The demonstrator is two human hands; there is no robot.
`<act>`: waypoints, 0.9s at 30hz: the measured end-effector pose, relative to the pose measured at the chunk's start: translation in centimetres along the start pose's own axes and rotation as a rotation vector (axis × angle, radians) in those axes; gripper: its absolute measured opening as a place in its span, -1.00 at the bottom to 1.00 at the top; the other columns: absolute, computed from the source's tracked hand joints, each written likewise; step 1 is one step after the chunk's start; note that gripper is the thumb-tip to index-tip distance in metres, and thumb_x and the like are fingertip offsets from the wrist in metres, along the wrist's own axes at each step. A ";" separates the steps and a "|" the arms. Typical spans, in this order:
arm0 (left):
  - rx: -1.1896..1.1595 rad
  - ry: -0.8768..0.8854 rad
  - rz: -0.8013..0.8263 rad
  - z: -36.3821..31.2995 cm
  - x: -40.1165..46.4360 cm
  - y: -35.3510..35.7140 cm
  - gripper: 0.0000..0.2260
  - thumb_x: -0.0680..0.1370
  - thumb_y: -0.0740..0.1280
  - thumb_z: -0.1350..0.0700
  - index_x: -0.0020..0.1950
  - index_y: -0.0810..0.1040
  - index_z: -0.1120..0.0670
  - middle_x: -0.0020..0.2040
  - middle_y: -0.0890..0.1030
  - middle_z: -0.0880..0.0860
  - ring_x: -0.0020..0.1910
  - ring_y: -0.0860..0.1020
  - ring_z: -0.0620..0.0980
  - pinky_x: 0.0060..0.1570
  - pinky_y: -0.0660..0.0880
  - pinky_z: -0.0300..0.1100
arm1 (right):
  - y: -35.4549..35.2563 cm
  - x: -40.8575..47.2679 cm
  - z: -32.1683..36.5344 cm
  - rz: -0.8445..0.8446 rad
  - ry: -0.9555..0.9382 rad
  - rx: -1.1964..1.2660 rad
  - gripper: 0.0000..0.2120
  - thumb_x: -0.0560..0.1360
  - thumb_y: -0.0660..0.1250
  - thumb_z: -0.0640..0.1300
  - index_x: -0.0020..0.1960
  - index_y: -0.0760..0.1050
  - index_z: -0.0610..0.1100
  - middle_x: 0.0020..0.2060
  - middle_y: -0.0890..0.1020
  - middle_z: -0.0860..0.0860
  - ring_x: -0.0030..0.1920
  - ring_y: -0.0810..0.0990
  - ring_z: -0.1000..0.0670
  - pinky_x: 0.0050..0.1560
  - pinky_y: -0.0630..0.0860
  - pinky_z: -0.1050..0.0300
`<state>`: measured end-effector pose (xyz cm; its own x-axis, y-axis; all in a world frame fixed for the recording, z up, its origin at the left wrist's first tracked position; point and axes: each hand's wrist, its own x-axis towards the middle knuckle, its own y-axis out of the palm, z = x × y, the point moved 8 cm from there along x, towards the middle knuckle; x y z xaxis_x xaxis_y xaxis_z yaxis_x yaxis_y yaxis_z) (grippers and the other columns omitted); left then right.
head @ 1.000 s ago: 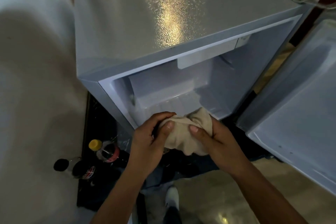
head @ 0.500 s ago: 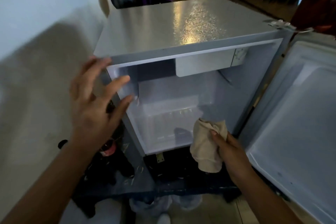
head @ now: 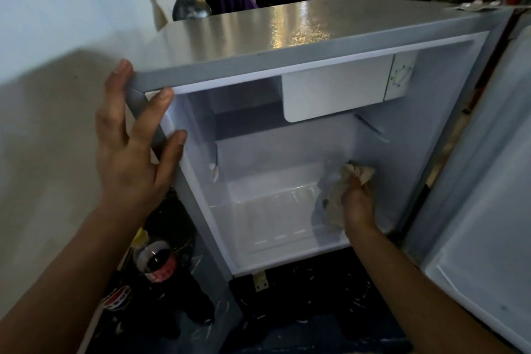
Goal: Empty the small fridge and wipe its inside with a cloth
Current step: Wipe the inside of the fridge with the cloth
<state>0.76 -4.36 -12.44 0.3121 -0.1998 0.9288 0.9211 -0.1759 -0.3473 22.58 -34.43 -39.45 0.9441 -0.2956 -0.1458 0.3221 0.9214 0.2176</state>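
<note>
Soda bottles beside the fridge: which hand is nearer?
Left. The left hand rests on the fridge's top-left corner, above the soda bottles. The right hand is inside the fridge, holding the cloth low on the right.

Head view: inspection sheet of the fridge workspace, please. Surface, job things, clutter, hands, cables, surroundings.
Surface: fridge top bare, glossy; dark speckled floor below.
Job's things: small fridge, door swung open at right, nothing seen inside but the beige cloth at the back right.
Clutter: cola bottles on the floor at the fridge's left.
Hands: left hand flat on the fridge's top left corner; right hand grips the cloth inside.
Cables: nothing seen.
Surroundings: white wall at left; dark vase and dim room behind.
</note>
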 end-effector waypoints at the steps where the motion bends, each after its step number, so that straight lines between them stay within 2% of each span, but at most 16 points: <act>1: -0.009 0.004 -0.003 0.0 0.0 0.1 -0.61 0.66 0.36 0.19 0.47 0.42 0.22 0.54 0.17 0.35 0.69 0.04 -0.01 0.63 0.17 0.04 | 0.7 0.8 0.1 -0.021 -0.015 0.027 -0.69 0.67 0.22 -0.14 0.38 0.51 -0.17 0.27 0.61 -0.11 0.23 0.57 -0.08 0.24 0.47 0.16; 3: -0.031 0.014 -0.013 -0.2 0.0 0.2 -0.61 0.65 0.36 0.20 0.46 0.42 0.23 0.53 0.15 0.35 0.69 0.04 0.01 0.62 0.20 0.10 | 2.0 2.1 0.7 -0.086 -0.052 0.075 -0.65 0.69 0.20 -0.16 0.44 0.43 -0.23 0.36 0.54 -0.17 0.36 0.51 -0.14 0.37 0.39 0.15; 5: -0.026 0.027 -0.033 -0.3 0.0 0.3 -0.61 0.64 0.38 0.20 0.44 0.43 0.23 0.53 0.17 0.34 0.69 0.08 0.07 0.61 0.22 0.11 | 3.7 3.3 1.5 -0.106 -0.093 0.091 -0.62 0.70 0.19 -0.15 0.47 0.39 -0.27 0.39 0.51 -0.18 0.40 0.48 -0.15 0.43 0.35 0.15; 8: 0.002 0.066 -0.057 -0.2 0.1 0.1 -0.63 0.61 0.40 0.21 0.40 0.46 0.22 0.53 0.21 0.28 0.64 0.21 0.24 0.59 0.25 0.14 | 5.5 5.0 2.0 -0.120 -0.124 0.125 -0.58 0.70 0.19 -0.14 0.51 0.34 -0.28 0.43 0.48 -0.19 0.42 0.46 -0.16 0.51 0.31 0.00; 11: -0.016 0.060 -0.039 -0.1 0.1 0.2 -0.64 0.62 0.39 0.21 0.39 0.44 0.23 0.56 0.14 0.24 0.68 0.11 0.06 0.61 0.22 0.08 | 6.8 5.8 2.3 -0.135 -0.143 0.190 -0.54 0.70 0.17 -0.11 0.55 0.27 -0.26 0.46 0.45 -0.20 0.44 0.44 -0.17 0.52 0.31 0.03; 14: -0.028 0.070 -0.026 0.0 0.4 0.2 -0.66 0.63 0.38 0.21 0.38 0.44 0.24 0.53 0.10 0.22 0.68 0.06 -0.04 0.62 0.21 -0.01 | 8.1 5.6 2.6 -0.124 -0.234 0.154 -0.51 0.72 0.13 -0.12 0.57 0.18 -0.32 0.53 0.33 -0.23 0.52 0.33 -0.18 0.52 0.27 0.15; 16: -0.044 0.072 -0.021 0.0 0.6 0.2 -0.67 0.63 0.38 0.22 0.37 0.45 0.24 0.52 0.11 0.22 0.67 0.08 -0.02 0.59 0.24 -0.13 | 9.6 4.9 2.4 -0.049 -0.300 0.030 -0.44 0.72 0.07 -0.03 0.61 0.06 -0.30 0.59 0.17 -0.23 0.59 0.18 -0.15 0.59 0.14 0.15; 18: -0.071 0.066 -0.022 -0.4 0.8 0.2 -0.68 0.62 0.37 0.26 0.36 0.47 0.26 0.52 0.10 0.22 0.65 0.13 0.12 0.58 0.24 -0.19 | 10.9 4.5 1.6 -0.029 -0.354 -0.119 -0.41 0.72 0.09 -0.02 0.62 0.01 -0.29 0.62 0.09 -0.20 0.62 0.10 -0.14 0.62 0.03 0.05; 21: -0.056 0.056 -0.026 -0.6 0.8 0.3 -0.70 0.63 0.35 0.28 0.36 0.47 0.27 0.52 0.09 0.21 0.56 0.19 0.35 0.57 0.24 -0.14 | 13.0 2.4 -0.1 -0.016 -0.389 -0.232 -0.42 0.72 0.11 -0.07 0.63 -0.02 -0.24 0.63 0.05 -0.17 0.63 0.05 -0.13 0.61 0.02 0.00; 23: -0.047 0.056 -0.025 -0.6 0.7 0.4 -0.69 0.63 0.35 0.28 0.36 0.46 0.26 0.52 0.09 0.21 0.57 0.18 0.31 0.58 0.23 -0.06 | 15.1 -0.1 -0.8 0.021 -0.537 -0.457 -0.45 0.72 0.08 -0.06 0.62 0.04 -0.24 0.61 0.12 -0.22 0.61 0.11 -0.21 0.61 0.06 -0.11; 25: -0.052 0.054 -0.032 -0.5 0.6 0.2 -0.69 0.63 0.35 0.27 0.37 0.45 0.25 0.53 0.08 0.20 0.63 0.13 0.16 0.59 0.22 -0.01 | 18.2 -3.6 -0.9 0.122 -0.793 -0.691 -0.49 0.70 0.02 -0.02 0.60 0.17 -0.19 0.57 0.26 -0.22 0.55 0.25 -0.26 0.59 0.10 -0.15; 27: -0.066 0.054 -0.035 -0.4 0.6 0.1 -0.68 0.63 0.35 0.28 0.37 0.46 0.27 0.52 0.09 0.24 0.65 0.10 0.04 0.59 0.23 -0.07 | 21.0 -6.9 -1.1 0.281 -0.974 -0.749 -0.51 0.68 0.01 0.00 0.55 0.30 -0.14 0.54 0.34 -0.16 0.50 0.34 -0.23 0.56 0.14 -0.17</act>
<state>0.98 -4.92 -11.96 0.2651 -0.2442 0.9328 0.9133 -0.2466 -0.3241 22.75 -12.77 -34.92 0.7363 0.1637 0.6565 0.2849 0.8051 -0.5202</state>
